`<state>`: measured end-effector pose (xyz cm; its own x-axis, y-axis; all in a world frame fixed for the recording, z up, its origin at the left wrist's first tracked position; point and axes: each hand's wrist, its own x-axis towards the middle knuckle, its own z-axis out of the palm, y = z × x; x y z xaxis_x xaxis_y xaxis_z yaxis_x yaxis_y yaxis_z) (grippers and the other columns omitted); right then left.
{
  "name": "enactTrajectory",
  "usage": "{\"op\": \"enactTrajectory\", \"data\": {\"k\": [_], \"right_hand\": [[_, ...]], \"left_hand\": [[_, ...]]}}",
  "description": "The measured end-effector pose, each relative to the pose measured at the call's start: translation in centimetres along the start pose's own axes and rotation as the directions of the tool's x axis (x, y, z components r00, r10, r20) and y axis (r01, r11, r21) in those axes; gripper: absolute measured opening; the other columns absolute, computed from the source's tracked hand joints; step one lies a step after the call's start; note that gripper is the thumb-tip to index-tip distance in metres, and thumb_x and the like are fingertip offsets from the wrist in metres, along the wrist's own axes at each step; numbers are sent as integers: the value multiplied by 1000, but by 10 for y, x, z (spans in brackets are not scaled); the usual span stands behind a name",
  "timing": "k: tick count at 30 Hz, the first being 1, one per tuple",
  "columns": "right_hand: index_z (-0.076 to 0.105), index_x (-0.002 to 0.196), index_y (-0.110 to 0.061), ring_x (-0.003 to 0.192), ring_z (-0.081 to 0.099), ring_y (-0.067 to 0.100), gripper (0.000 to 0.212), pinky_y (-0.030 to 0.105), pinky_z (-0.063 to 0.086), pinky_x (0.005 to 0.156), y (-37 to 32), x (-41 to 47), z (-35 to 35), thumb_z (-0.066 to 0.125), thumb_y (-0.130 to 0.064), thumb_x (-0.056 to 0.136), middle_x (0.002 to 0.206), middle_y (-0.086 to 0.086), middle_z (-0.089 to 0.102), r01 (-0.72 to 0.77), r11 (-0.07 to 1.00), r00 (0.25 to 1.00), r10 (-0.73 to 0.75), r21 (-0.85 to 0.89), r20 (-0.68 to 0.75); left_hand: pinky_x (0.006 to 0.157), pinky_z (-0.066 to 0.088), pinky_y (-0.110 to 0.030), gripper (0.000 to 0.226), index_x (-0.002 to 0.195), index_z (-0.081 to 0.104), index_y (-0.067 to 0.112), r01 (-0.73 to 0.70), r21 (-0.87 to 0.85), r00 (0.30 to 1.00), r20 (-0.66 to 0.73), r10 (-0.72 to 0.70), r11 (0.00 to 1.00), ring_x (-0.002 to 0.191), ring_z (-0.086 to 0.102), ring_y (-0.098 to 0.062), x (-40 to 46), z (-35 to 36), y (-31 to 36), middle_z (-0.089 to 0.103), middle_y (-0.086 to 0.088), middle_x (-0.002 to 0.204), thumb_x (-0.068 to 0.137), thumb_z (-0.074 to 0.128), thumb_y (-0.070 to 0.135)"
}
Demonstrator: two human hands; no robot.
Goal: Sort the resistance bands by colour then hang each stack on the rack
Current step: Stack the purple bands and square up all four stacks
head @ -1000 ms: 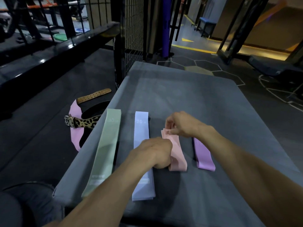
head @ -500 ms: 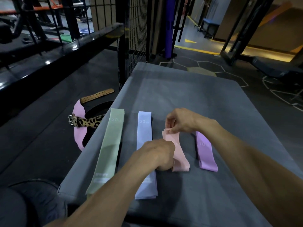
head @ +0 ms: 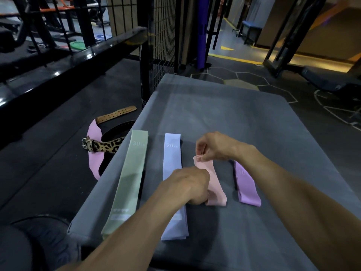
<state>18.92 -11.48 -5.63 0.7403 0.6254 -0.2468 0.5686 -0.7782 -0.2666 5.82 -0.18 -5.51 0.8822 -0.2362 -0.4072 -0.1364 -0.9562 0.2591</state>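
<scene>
Pale green fabric band (head: 127,182), lavender-blue fabric band (head: 172,163), peach-pink fabric bands (head: 214,180), purple fabric band (head: 247,184), grey tabletop (head: 234,118); leopard-print belt (head: 106,146) on the floor.

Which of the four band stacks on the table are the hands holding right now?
The pink stack, third from the left: the right hand pinches its far end, the left hand grips its near end.

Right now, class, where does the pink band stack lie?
In the head view, the pink stack lies on the grey table, between the blue stack and the purple stack, held by both hands.
</scene>
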Motion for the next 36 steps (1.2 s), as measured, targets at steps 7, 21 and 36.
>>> {"op": "enactTrajectory", "data": {"k": [7,21,36], "right_hand": [[71,87,-18,78,67,13,12,25,52,70,4,-9,-5,80,-24,82,83,-5,72,45,999,998,-45,-7,-36],[71,95,-12,85,68,18,18,32,55,78,-5,-9,-4,79,-22,82,90,-2,73,22,1000,1000,-22,5,5],[71,92,-17,89,67,23,16,36,55,80,-1,-4,-6,79,-16,78,95,4,74,-16,999,999,18,-47,41]], "left_hand": [[67,40,-32,25,115,66,13,-3,8,1000,-5,3,1000,82,55,-28,-1,0,0,61,-7,101,93,62,24],[69,42,-33,27,118,66,14,9,9,1000,-11,-9,1000,84,55,-28,-2,2,-1,64,-9,109,93,61,23],[70,42,-33,27,117,66,14,1,13,1000,-27,-1,1000,84,54,-29,-2,2,-1,66,-10,115,92,63,23]]}}
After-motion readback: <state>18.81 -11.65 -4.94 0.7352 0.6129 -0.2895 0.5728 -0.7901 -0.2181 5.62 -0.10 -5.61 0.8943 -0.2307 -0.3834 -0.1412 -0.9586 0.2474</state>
